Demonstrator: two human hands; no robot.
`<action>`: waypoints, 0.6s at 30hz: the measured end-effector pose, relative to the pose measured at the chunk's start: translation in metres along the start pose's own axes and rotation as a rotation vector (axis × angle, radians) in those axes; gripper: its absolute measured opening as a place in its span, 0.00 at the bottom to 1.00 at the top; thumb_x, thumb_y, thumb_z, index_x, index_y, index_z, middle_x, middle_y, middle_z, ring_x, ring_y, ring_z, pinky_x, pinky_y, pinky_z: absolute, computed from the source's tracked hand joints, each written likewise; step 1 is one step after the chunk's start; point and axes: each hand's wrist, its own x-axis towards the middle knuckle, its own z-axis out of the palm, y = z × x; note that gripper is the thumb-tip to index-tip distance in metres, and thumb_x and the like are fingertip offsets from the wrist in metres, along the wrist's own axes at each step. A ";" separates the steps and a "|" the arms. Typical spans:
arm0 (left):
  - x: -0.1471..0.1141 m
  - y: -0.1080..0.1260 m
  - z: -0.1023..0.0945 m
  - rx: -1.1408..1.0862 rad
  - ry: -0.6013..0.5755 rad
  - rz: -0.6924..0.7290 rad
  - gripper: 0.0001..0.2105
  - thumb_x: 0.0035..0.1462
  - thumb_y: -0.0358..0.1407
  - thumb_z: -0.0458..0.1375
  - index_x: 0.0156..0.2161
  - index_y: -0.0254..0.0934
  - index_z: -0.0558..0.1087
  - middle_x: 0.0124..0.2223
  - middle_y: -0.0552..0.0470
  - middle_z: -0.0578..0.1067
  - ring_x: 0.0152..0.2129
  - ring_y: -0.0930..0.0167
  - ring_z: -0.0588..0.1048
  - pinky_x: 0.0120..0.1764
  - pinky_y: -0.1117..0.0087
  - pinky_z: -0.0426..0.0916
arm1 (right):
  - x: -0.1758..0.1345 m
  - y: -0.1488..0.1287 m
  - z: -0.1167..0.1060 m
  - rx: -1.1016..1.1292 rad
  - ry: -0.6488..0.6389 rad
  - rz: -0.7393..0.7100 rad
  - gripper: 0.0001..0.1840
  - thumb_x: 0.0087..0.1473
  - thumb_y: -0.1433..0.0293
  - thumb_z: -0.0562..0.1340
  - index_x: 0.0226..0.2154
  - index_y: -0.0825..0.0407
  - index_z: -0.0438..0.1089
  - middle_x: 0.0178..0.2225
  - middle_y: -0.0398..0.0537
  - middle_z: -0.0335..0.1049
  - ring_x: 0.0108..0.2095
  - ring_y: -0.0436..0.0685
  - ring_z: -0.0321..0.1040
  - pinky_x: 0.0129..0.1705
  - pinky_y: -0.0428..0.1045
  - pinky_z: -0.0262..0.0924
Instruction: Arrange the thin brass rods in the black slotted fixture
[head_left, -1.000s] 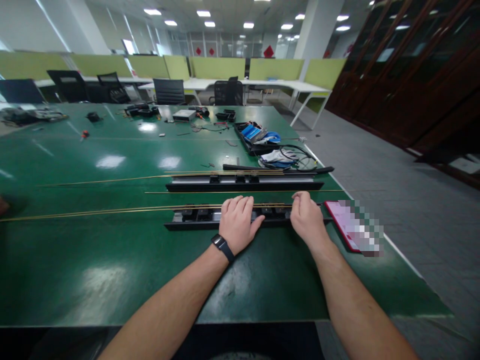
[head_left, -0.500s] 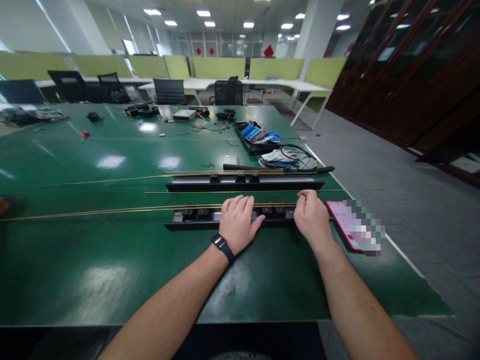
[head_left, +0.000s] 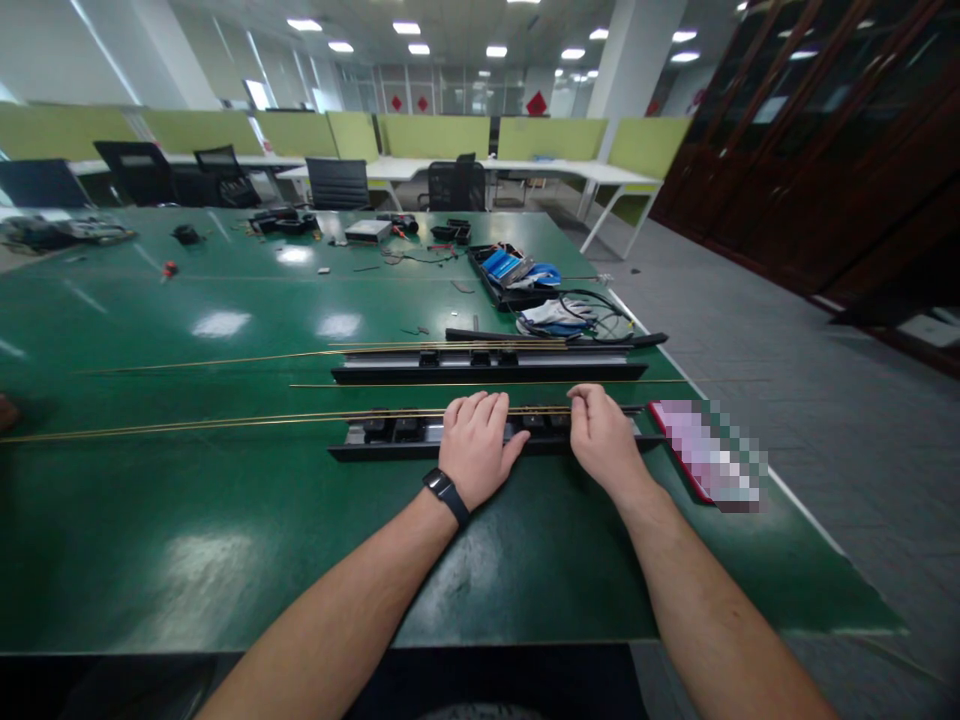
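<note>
My left hand (head_left: 475, 445), with a dark watch on its wrist, lies across the middle of the near black rail (head_left: 442, 450). Its fingers bend over the far edge and its thumb rests on the near side, holding the rail. Thin brass-coloured rods (head_left: 225, 423) run along the rail's far side, under these fingers and off to the left. My right hand (head_left: 602, 435) is closed in a pinch on the rods over the rail's right part. Dark blocks (head_left: 534, 421) sit inside the rail's channel, between and beside the hands. The right fingertips are partly hidden.
A second black rail (head_left: 487, 374) lies behind, with rods on top. One loose rod (head_left: 360, 385) lies between the rails. A red-edged phone or tablet (head_left: 679, 440) is at the right. Beyond are a black tray (head_left: 491, 285) and gloves (head_left: 555, 316). Another person's hand (head_left: 7, 412) shows far left.
My right hand has moved a little to the left along the near rail, still pinched, uncovering the rail's right end. My left hand stays in place.
</note>
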 end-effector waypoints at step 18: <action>0.000 0.000 0.000 0.007 -0.005 0.002 0.24 0.69 0.47 0.55 0.62 0.35 0.69 0.59 0.41 0.77 0.59 0.57 0.71 0.61 0.52 0.60 | -0.002 -0.006 -0.004 0.095 -0.067 0.081 0.15 0.65 0.60 0.52 0.46 0.50 0.67 0.37 0.52 0.75 0.35 0.59 0.71 0.40 0.53 0.61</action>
